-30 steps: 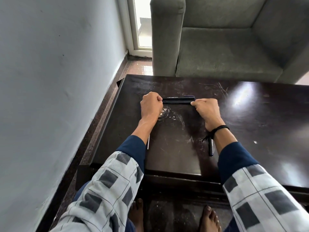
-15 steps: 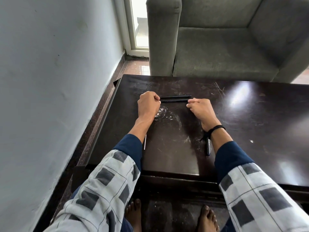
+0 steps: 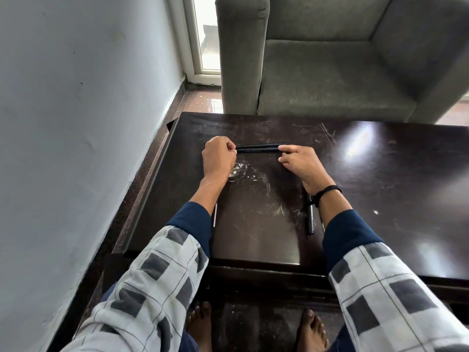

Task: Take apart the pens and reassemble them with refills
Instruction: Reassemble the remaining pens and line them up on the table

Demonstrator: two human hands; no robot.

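Note:
Two dark pens [image 3: 257, 147] lie side by side, crosswise, near the far middle of the dark wooden table [image 3: 380, 199]. My left hand [image 3: 219, 158] is closed on their left ends. My right hand [image 3: 302, 162] pinches their right ends with thumb and forefinger. A third dark pen [image 3: 310, 217] lies lengthwise on the table under my right wrist, partly hidden by it. A thin white refill [image 3: 215, 214] lies beside my left forearm.
A grey armchair [image 3: 330, 72] stands right behind the table's far edge. A pale wall [image 3: 76, 123] runs close along the left side, with a narrow strip of floor between. My bare feet [image 3: 253, 326] rest under the table's near edge.
The camera tilted slightly, shifting the view. My hands stay at the ends of the pens; my right fingers have loosened from a fist into a pinch.

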